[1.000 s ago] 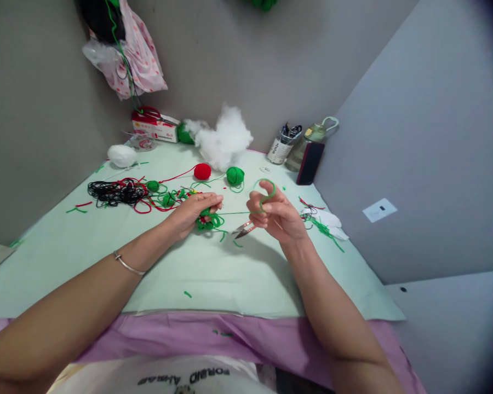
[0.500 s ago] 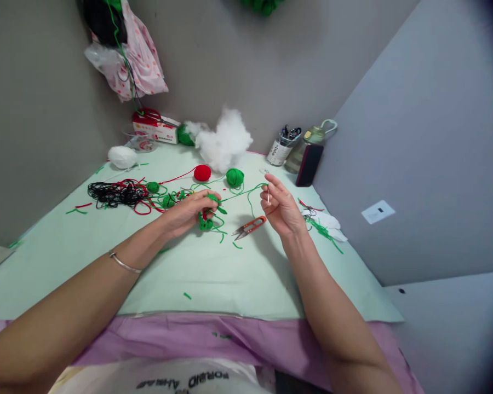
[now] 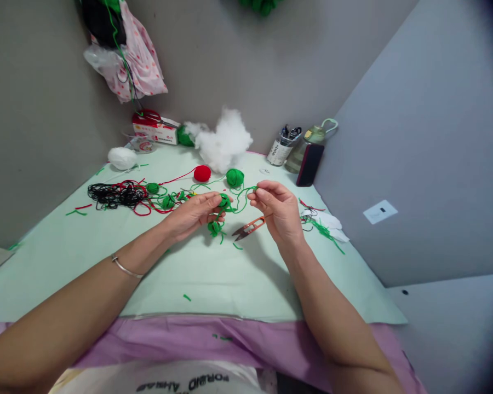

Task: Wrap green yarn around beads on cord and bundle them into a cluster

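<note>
My left hand pinches a small green crochet piece between thumb and fingers. Below it dangles a second green crocheted part with loose yarn ends. Close by on the right, my right hand is closed, with thumb and forefinger pinching green yarn that runs slackly to the crochet piece. Whether a needle or hook is still in that hand cannot be made out. Orange-handled thread snips lie on the table just under the right hand, blades toward the left.
Behind the hands sit a green yarn ball, a red yarn ball and white stuffing. Tangled black yarn lies left. A pen cup, bottle and phone stand back right. Green scraps lie right.
My right hand has come down and left, nearer the crochet piece; the taut yarn has slackened. The thin metal tool seen in it before no longer shows. My left hand moved slightly right.
</note>
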Available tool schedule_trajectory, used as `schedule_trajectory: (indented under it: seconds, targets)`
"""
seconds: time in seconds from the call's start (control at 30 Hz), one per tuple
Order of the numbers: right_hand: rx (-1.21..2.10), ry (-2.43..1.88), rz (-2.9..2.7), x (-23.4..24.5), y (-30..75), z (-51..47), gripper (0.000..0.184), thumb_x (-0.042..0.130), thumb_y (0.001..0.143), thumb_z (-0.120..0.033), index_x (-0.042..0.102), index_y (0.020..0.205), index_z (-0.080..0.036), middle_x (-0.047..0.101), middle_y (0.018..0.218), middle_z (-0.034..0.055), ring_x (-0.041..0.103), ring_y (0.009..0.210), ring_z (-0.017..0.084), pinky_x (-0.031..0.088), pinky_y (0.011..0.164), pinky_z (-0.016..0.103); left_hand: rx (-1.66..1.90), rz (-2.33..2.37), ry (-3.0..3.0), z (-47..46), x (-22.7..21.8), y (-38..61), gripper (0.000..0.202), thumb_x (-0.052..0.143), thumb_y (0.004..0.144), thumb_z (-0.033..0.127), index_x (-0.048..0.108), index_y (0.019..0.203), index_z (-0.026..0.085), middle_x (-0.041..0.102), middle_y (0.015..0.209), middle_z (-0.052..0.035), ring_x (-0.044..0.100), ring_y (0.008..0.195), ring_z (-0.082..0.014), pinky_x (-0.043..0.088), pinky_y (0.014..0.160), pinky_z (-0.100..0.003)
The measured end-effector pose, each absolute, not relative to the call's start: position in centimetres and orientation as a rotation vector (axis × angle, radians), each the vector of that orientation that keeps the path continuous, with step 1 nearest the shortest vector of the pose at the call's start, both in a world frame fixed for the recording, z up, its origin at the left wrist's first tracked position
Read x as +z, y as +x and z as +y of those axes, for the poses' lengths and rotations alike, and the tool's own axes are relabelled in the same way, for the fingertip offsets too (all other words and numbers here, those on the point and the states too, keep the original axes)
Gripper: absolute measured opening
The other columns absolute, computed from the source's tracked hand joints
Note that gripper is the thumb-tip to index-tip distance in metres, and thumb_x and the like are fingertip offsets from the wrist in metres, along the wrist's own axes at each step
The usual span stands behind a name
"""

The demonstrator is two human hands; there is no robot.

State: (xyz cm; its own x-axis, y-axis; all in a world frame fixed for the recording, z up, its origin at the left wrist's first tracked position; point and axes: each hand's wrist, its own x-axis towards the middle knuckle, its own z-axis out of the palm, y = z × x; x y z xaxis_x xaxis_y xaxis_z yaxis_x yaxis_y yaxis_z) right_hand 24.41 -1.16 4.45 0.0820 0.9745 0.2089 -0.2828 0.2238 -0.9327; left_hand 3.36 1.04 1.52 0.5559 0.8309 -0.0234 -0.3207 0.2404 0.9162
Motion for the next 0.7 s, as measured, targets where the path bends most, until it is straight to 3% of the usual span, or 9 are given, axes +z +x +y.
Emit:
schedule_trajectory:
  seconds: [0.27, 0.37, 0.7]
  targets:
    - [0.744, -0.923, -1.408, 4.1, 23.0, -2.6, 0.006, 0.074, 0.084, -0.026, 0.074, 0.088, -0.021, 0.067, 0.086, 0.0007, 0.070, 0.072, 0.013, 0.061, 0.071, 0.030, 0.882, 0.561, 0.998, 0.6, 1.9, 3.7, 0.034, 0.080, 0.081, 0.037, 0.069, 0.107, 0.017, 0.066, 0.093, -0.0024, 0.064, 0.075, -0.0113, 0.056, 0.074, -0.026]
    - [0.638, -0.947, -1.533, 3.9, 23.1, -2.7, 0.008, 0.069, 0.088, -0.027, 0.075, 0.092, -0.022, 0.066, 0.089, 0.0012, 0.069, 0.073, 0.012, 0.060, 0.071, 0.029, 0.895, 0.568, 0.979, 0.6, 2.1, 3.7, 0.032, 0.080, 0.081, 0.035, 0.068, 0.104, 0.017, 0.066, 0.091, -0.0014, 0.064, 0.075, -0.0110, 0.057, 0.074, -0.025]
    - [0.563, -0.917, -1.526, 4.3, 23.3, -2.9, 0.006, 0.068, 0.089, -0.022, 0.074, 0.091, -0.022, 0.063, 0.086, 0.0006, 0.066, 0.071, 0.012, 0.058, 0.067, 0.028, 0.905, 0.603, 0.995, 0.7, 1.9, 3.6, 0.034, 0.083, 0.078, 0.036, 0.068, 0.102, 0.017, 0.067, 0.092, -0.0011, 0.066, 0.074, -0.0114, 0.058, 0.073, -0.025]
